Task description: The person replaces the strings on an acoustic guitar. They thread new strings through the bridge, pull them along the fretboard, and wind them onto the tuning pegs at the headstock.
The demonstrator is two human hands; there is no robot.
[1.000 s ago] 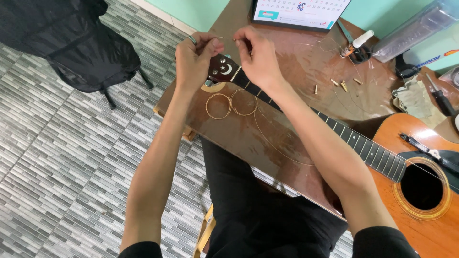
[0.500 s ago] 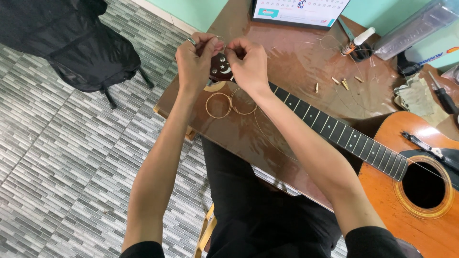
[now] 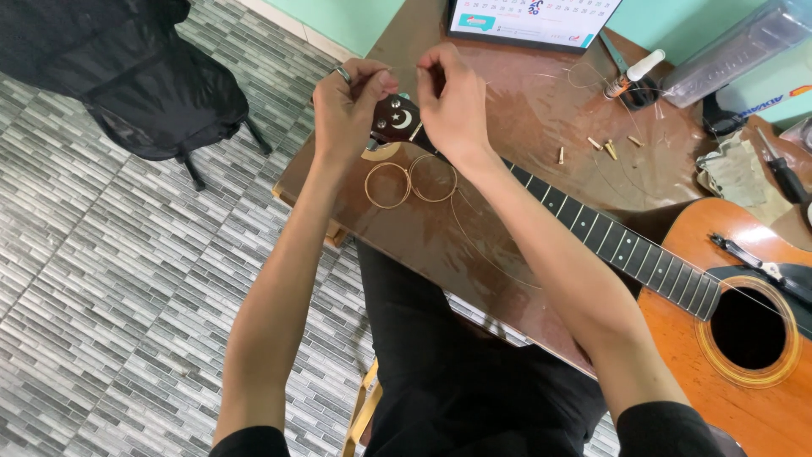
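Note:
An acoustic guitar (image 3: 744, 322) lies across a brown table (image 3: 516, 127), its dark headstock (image 3: 396, 118) pointing left. My left hand (image 3: 348, 100), with a ring on one finger, pinches at the headstock's left side. My right hand (image 3: 452, 97) is closed over the headstock's right side, fingers pinched on a thin wire string that runs along the neck (image 3: 609, 245). Two coiled strings (image 3: 410, 182) lie on the table just below the headstock.
Several small pegs (image 3: 605, 148) lie on the table, with pliers and a small bottle (image 3: 630, 76) beyond. A calendar (image 3: 529, 17) stands at the back. A screwdriver (image 3: 787, 173) and cloth are at right. A black bag on a chair (image 3: 135, 76) stands at left.
Both hands have drawn closer together at the headstock, then shifted slightly; the right hand moved down from above the headstock onto its right side.

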